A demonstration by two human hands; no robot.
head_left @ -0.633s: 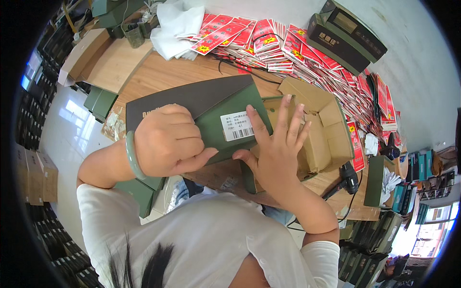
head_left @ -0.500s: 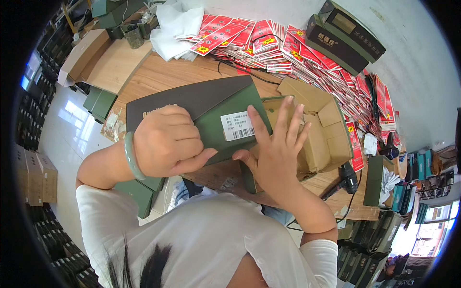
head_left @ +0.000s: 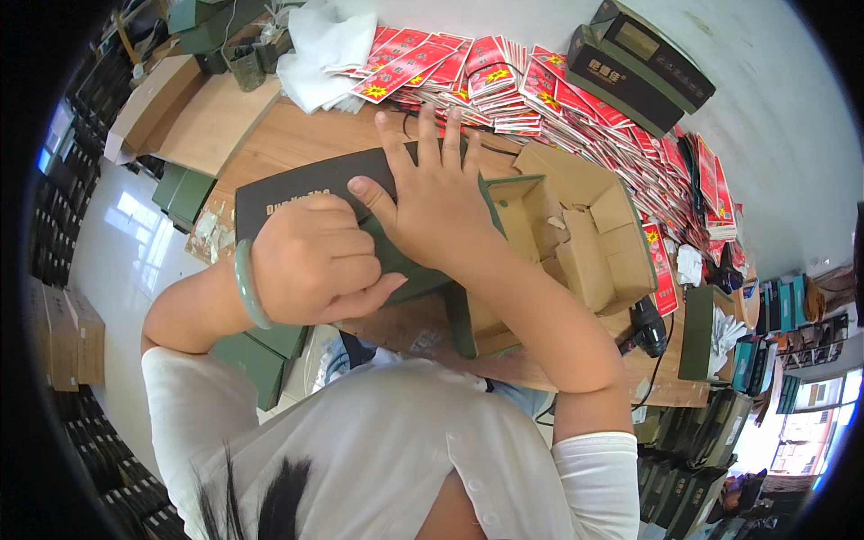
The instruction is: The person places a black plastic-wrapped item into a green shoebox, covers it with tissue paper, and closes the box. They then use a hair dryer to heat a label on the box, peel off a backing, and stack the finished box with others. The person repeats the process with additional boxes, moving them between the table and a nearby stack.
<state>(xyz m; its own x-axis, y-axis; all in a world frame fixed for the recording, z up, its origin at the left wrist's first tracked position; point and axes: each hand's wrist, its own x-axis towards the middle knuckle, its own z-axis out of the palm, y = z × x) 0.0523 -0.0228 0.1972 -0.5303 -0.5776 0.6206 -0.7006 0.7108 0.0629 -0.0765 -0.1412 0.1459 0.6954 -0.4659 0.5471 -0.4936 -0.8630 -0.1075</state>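
Note:
A dark shoebox [head_left: 286,187] with a green side lies in front of me on the wooden table. Over its near left part is my left hand [head_left: 315,261], a green bangle on the wrist. Its fingers are curled in, and whatever they may hold is hidden. My right hand [head_left: 436,202] lies flat with fingers spread across the shoebox, covering much of the green side. No label shows there now. Just right of it sits an open cardboard box [head_left: 598,229], brown inside with green outer edges, partly behind my right forearm.
Red printed packets [head_left: 558,112] are heaped along the back, by white cloth [head_left: 324,54]. Two dark boxes [head_left: 625,85] rest on the heap at the right. A black hair dryer [head_left: 646,328] and its cord lie near the right edge. Green boxes [head_left: 270,351] stand below the table.
My right hand has moved left and away from me, from the label on the shoebox's green side to lie across the box. My left hand stays curled in about the same place.

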